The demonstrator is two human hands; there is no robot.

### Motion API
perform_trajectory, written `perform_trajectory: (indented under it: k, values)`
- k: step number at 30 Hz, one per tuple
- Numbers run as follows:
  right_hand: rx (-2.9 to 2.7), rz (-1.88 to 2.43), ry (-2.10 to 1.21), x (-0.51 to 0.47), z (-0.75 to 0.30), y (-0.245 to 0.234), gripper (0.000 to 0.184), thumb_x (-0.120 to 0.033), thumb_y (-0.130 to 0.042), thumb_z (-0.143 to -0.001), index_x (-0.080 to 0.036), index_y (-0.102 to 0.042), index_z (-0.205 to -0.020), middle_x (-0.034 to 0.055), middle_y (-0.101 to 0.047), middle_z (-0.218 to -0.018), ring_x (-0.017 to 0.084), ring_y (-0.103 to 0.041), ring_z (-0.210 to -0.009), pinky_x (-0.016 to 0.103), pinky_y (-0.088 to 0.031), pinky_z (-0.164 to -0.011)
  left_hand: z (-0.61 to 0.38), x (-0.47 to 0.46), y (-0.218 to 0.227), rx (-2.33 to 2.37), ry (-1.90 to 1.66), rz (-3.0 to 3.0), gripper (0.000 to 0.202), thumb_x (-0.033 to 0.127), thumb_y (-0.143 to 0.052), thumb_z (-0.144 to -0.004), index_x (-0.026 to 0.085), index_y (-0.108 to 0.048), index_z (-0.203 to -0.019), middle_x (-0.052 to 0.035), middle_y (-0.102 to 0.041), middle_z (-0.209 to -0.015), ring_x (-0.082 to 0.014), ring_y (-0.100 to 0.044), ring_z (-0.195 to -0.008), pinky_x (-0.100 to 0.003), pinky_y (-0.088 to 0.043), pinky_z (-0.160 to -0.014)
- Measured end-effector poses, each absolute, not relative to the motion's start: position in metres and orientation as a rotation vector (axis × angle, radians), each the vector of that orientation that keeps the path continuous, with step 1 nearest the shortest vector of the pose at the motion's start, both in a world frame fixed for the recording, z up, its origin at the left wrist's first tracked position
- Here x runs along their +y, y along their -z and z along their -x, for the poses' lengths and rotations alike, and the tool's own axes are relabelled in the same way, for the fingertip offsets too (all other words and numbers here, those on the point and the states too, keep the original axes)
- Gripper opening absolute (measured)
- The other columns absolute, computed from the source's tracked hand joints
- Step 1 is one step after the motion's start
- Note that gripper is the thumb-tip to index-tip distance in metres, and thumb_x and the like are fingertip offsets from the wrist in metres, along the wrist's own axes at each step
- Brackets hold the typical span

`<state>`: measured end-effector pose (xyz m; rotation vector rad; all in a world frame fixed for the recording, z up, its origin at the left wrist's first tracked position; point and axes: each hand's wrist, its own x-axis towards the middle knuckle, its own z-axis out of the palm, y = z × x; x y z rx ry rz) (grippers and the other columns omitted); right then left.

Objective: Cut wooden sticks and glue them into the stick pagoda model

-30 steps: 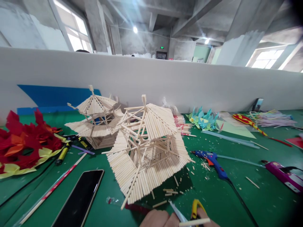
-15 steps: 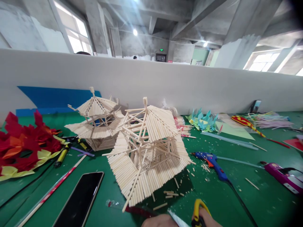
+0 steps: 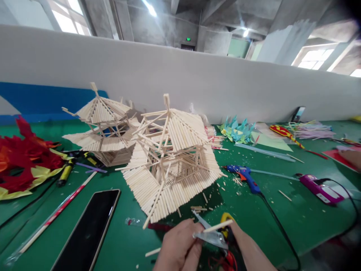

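My left hand is closed, pinching a thin wooden stick at the bottom centre. Its far end sticks out to the right, lying between the parted blades of a pair of scissors. My right hand grips the scissors by their yellow and black handles. Another stick end shows left of my left hand; whether it is the same stick is hidden. Just beyond my hands stands a stick-built pavilion with a half-covered roof. Short cut pieces lie close to the scissor tips.
A second stick pavilion stands behind left. A phone and red paper flowers are at left. A blue glue gun, its cord, and a purple power strip lie at right. Another person's hand shows at far right.
My view has tilted down. Both hands have come further into view, and the stick between the scissor blades now shows. A person's hand has appeared at far right.
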<state>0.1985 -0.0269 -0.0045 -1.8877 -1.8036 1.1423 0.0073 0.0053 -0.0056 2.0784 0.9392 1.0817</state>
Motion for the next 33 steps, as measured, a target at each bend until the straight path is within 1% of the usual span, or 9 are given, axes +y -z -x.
perform_trajectory:
  k: [2,6,12,15,18,23,28,31,33]
  values:
    - [-1.805,1.881,-1.167,-0.028,-0.201,0.003,0.028,-0.031,-0.049,-0.083,-0.018,-0.050,-0.108,0.0050,-0.053,-0.111,0.019,-0.055,-0.092,0.038,-0.047,-0.076,-0.004,0.010,-0.008,0.852,-0.880,-1.906,0.025,0.020,-0.037,-0.084,0.017,-0.061,-0.078,-0.0042,-0.060,-0.069,-0.0135,-0.056,-0.062,-0.021,-0.043,-0.057]
    - [-1.828,1.858,-1.221,-0.028,-0.202,0.005,0.028,-0.030,-0.049,-0.084,-0.018,-0.050,-0.109,0.0055,-0.053,-0.110,0.018,-0.056,-0.091,0.038,-0.047,-0.076,-0.003,0.013,-0.022,0.865,-0.691,-1.729,0.030,0.022,-0.037,-0.085,0.016,-0.064,-0.071,-0.0035,-0.062,-0.066,-0.0135,-0.056,-0.062,-0.020,-0.041,-0.056]
    - [-1.861,1.825,-1.280,-0.022,-0.193,0.011,0.029,-0.031,-0.051,-0.082,-0.017,-0.050,-0.108,0.0037,-0.058,-0.100,0.016,-0.058,-0.083,0.034,-0.048,-0.070,-0.010,0.003,-0.005,1.037,-1.071,-2.080,0.017,0.010,-0.042,-0.078,0.015,-0.057,-0.078,-0.0032,-0.055,-0.064,-0.0125,-0.052,-0.056,-0.019,-0.041,-0.051]
    - [-1.863,1.818,-1.255,-0.023,-0.194,0.008,0.051,-0.028,-0.063,-0.069,-0.017,-0.044,-0.115,0.0061,-0.061,-0.096,0.018,-0.059,-0.083,0.032,-0.047,-0.072,-0.009,0.004,-0.001,0.994,-1.085,-2.112,0.017,0.009,-0.040,-0.078,0.015,-0.057,-0.076,-0.0033,-0.054,-0.063,-0.0129,-0.052,-0.056,-0.020,-0.042,-0.051]
    - [-1.853,1.819,-1.231,-0.026,-0.197,0.006,0.070,-0.024,-0.067,-0.054,-0.017,-0.040,-0.119,0.0087,-0.062,-0.098,0.023,-0.059,-0.088,0.027,-0.045,-0.075,-0.005,0.008,-0.008,0.886,-0.869,-1.920,0.023,0.016,-0.039,-0.082,0.015,-0.060,-0.074,-0.0038,-0.060,-0.065,-0.0128,-0.056,-0.059,-0.019,-0.043,-0.055]
    - [-1.825,1.830,-1.229,-0.027,-0.198,0.013,0.067,-0.024,-0.065,-0.050,-0.017,-0.045,-0.113,0.0079,-0.065,-0.090,0.025,-0.061,-0.083,0.027,-0.045,-0.070,-0.002,0.011,-0.019,0.873,-0.627,-1.672,0.030,0.025,-0.039,-0.084,0.016,-0.065,-0.071,-0.0015,-0.062,-0.061,-0.0121,-0.055,-0.056,-0.019,-0.042,-0.051]
    - [-1.768,1.849,-1.233,-0.027,-0.195,0.018,0.054,-0.026,-0.065,-0.061,-0.016,-0.049,-0.111,0.0051,-0.065,-0.085,0.022,-0.062,-0.076,0.027,-0.047,-0.066,-0.008,0.005,-0.005,1.005,-0.888,-1.885,0.017,0.016,-0.043,-0.080,0.016,-0.060,-0.079,-0.0033,-0.060,-0.067,-0.0130,-0.056,-0.060,-0.020,-0.045,-0.055]
    - [-1.741,1.835,-1.229,-0.027,-0.195,0.015,0.036,-0.033,-0.055,-0.078,-0.016,-0.050,-0.109,0.0039,-0.061,-0.096,0.018,-0.060,-0.080,0.032,-0.048,-0.069,-0.009,0.003,0.002,1.007,-1.022,-2.002,0.017,0.012,-0.042,-0.079,0.015,-0.059,-0.082,-0.0040,-0.059,-0.067,-0.0132,-0.056,-0.060,-0.020,-0.044,-0.055]
    - [-1.726,1.830,-1.227,-0.027,-0.195,0.014,0.029,-0.033,-0.049,-0.083,-0.017,-0.051,-0.107,0.0041,-0.057,-0.104,0.018,-0.058,-0.085,0.036,-0.048,-0.072,-0.007,0.004,0.001,0.939,-0.986,-1.957,0.019,0.013,-0.041,-0.080,0.016,-0.059,-0.077,-0.0033,-0.059,-0.065,-0.0127,-0.055,-0.058,-0.019,-0.043,-0.054]
